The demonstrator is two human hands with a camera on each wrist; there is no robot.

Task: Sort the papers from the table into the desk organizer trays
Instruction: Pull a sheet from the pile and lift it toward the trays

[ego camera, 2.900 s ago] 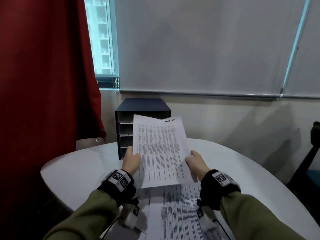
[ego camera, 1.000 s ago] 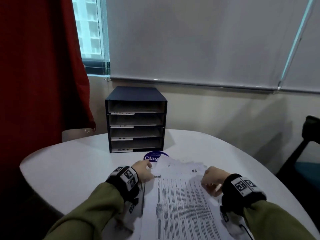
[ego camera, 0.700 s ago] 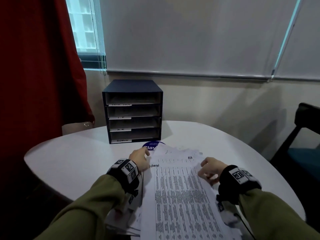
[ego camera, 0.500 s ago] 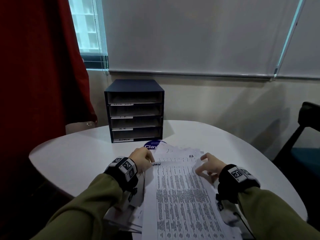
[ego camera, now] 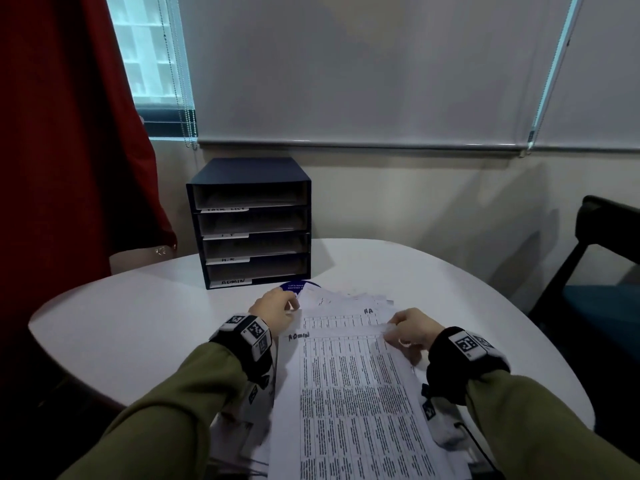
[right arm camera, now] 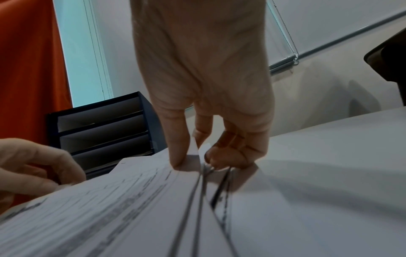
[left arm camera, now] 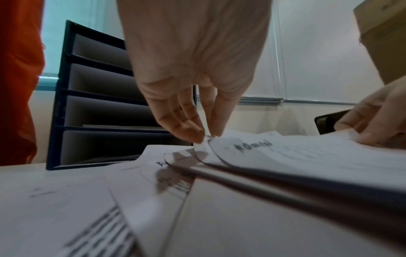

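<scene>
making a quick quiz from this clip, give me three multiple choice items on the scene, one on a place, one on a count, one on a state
1. Where does the desk organizer stand?
A. at the table's far edge, beyond the paper pile
B. on the chair
C. under the table

2. How many trays does the organizer have?
A. two
B. four
C. six

3. What is the left hand doing to the top sheet marked ADMIN?
A. resting flat on it
B. pinching its curled top corner
C. hovering clear of it

Key:
1. A, the head view shows it on the white table behind the paper pile.
2. B, four stacked slots show, each with a label strip.
3. B, the left wrist view shows fingertips closed on the lifted corner; the right hand has a grip on the opposite corner.
</scene>
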